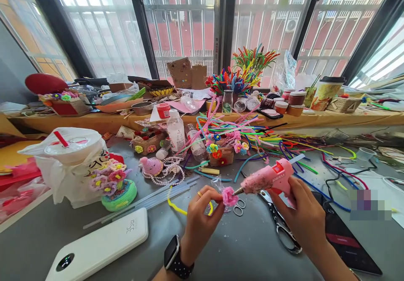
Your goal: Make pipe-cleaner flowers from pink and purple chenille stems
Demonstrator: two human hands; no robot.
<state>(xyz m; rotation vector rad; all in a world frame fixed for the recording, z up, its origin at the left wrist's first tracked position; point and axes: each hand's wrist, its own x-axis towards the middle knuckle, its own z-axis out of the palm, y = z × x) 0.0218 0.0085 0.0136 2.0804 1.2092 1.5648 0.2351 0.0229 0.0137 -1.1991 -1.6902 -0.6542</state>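
Between thumb and fingertips, my left hand (pixel 203 211) pinches a small pink fuzzy flower (pixel 229 197) above the grey table. My right hand (pixel 301 213) is wrapped round the handle of a pink glue gun (pixel 267 179), a clear glue stick poking out of its back. The gun's metal nozzle points left and meets the flower's middle; whether glue is coming out is too small to tell. Below the hands lie small scissors (pixel 240 207) and, beside my right hand, larger black-handled scissors (pixel 280 226).
A white power bank (pixel 104 245) and clear glue sticks (pixel 151 199) lie left. Behind them stand a green-potted flower (pixel 119 194) and a bagged drink cup (pixel 74 150). Many pipe cleaners (pixel 252 131) spread across the back. A dark tablet (pixel 350 239) lies right, partly behind my right arm.
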